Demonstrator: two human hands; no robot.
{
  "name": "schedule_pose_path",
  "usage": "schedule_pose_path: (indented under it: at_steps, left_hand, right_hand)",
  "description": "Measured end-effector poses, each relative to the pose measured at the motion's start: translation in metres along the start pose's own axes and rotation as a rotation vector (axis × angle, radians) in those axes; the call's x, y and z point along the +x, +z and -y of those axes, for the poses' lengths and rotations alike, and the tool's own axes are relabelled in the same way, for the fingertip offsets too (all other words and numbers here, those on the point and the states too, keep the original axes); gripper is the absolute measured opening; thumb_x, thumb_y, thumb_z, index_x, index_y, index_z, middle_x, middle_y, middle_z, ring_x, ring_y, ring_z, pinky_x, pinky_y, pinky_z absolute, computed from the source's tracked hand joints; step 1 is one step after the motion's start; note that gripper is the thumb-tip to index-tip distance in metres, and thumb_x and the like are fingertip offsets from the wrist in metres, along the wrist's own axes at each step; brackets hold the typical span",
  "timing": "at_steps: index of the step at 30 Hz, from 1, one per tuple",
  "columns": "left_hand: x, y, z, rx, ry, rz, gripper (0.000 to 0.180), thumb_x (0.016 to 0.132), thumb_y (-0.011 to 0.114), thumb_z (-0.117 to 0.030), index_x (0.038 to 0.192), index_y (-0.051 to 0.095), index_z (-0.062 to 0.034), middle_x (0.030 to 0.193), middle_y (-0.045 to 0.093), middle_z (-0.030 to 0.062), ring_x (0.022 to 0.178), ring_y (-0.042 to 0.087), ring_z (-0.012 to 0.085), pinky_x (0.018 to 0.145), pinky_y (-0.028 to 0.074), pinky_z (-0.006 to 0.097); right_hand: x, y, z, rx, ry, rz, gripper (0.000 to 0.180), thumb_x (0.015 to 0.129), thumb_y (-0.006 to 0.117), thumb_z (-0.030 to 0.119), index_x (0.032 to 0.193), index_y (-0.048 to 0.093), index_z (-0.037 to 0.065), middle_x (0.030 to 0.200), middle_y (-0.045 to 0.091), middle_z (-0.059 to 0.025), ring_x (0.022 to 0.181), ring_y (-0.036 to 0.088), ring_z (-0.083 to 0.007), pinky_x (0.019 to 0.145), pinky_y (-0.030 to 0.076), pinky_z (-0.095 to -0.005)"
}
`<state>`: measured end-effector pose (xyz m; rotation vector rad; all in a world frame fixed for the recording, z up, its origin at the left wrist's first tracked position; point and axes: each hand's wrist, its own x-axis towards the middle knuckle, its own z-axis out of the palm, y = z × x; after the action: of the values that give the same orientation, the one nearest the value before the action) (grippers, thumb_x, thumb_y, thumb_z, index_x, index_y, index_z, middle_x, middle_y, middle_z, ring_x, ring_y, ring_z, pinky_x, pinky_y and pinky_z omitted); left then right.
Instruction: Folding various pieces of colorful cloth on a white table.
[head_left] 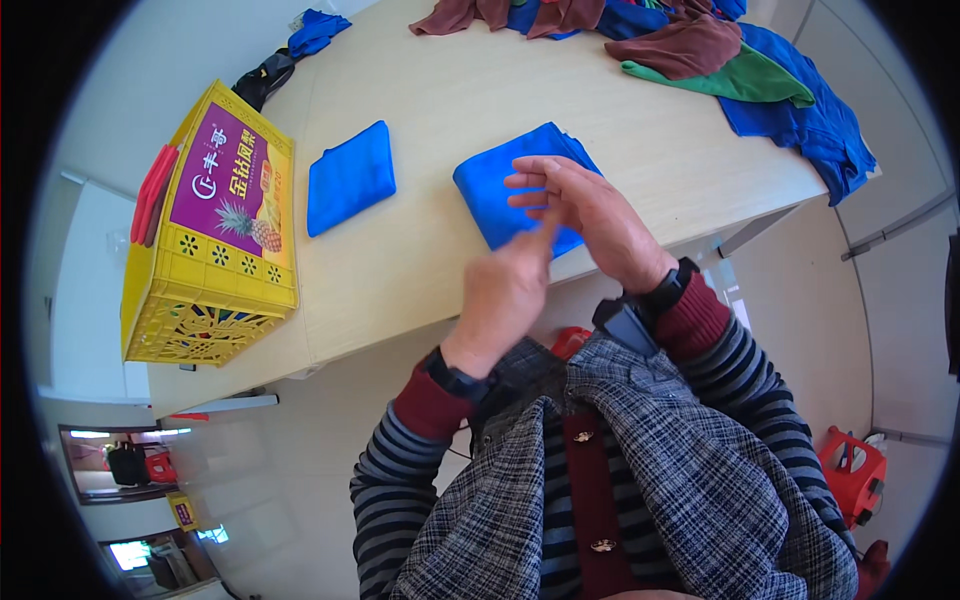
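One folded cloth (350, 177) lay finished left of the second cloth (520, 195), which my right hand (585, 215) and left hand (505, 290) pressed flat, fingers spread; the pile (700, 50) beyond remained unfolded.

Blue cloth (500, 190) under your hands: folded into a compact rectangle, lying flat on the counter (420, 260) near its front edge, long axis angled up-right. Solid bright blue, soft fabric, edges mostly squared, left edge rounded at the fold. Your right hand (590, 215) lies flat on its right half, fingers spread and pointing left. Your left hand (505, 290) is at its near edge, fingertips up against the right palm. The cloth's near-right corner is hidden.
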<state>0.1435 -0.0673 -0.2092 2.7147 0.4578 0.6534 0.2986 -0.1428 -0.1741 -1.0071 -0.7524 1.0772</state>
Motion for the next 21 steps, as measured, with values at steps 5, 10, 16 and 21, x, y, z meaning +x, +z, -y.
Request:
schedule_pose_path:
  at_steps: [5,10,16,21]
  left_hand:
    - [0.046,-0.003,0.101,0.156,-0.054,-0.4,0.041,0.093,0.065,-0.017,0.132,0.057,-0.0058,0.11,0.07,0.0165,0.097,0.068,0.0348,0.085,0.055,0.04]
    - [0.069,0.011,0.144,-0.465,-0.306,-0.094,0.042,0.095,0.066,-0.021,0.132,0.057,-0.0061,0.106,0.07,0.0215,0.105,0.066,0.0341,0.093,0.052,0.04]
    - [0.082,0.014,0.147,-0.364,-0.399,0.074,0.037,0.099,0.062,-0.022,0.132,0.057,-0.0049,0.111,0.07,0.0181,0.11,0.063,0.0229,0.098,0.048,0.034]
    - [0.077,0.012,0.134,0.232,-0.207,0.087,0.037,0.094,0.068,-0.022,0.126,0.059,-0.0057,0.106,0.07,0.0178,0.113,0.061,0.0326,0.106,0.042,0.044]
  right_hand:
    - [0.044,-0.041,-0.034,-1.143,-0.543,-0.037,0.051,0.107,0.044,0.04,0.146,0.048,0.008,0.146,0.052,-0.0148,0.134,0.05,-0.0333,0.114,0.038,-0.0455]
    - [0.053,-0.046,-0.054,-1.715,-0.36,-0.059,0.058,0.106,0.041,0.046,0.152,0.043,0.01,0.157,0.04,-0.0143,0.147,0.033,-0.035,0.122,0.023,-0.0489]
    - [0.056,-0.054,-0.058,-1.762,-0.27,-0.059,0.062,0.106,0.037,0.051,0.155,0.039,0.013,0.161,0.035,-0.0121,0.151,0.027,-0.0331,0.124,0.018,-0.0486]
    - [0.055,-0.055,-0.067,-1.774,-0.294,-0.095,0.063,0.105,0.037,0.053,0.155,0.041,0.014,0.16,0.037,-0.0107,0.151,0.027,-0.0322,0.123,0.018,-0.052]
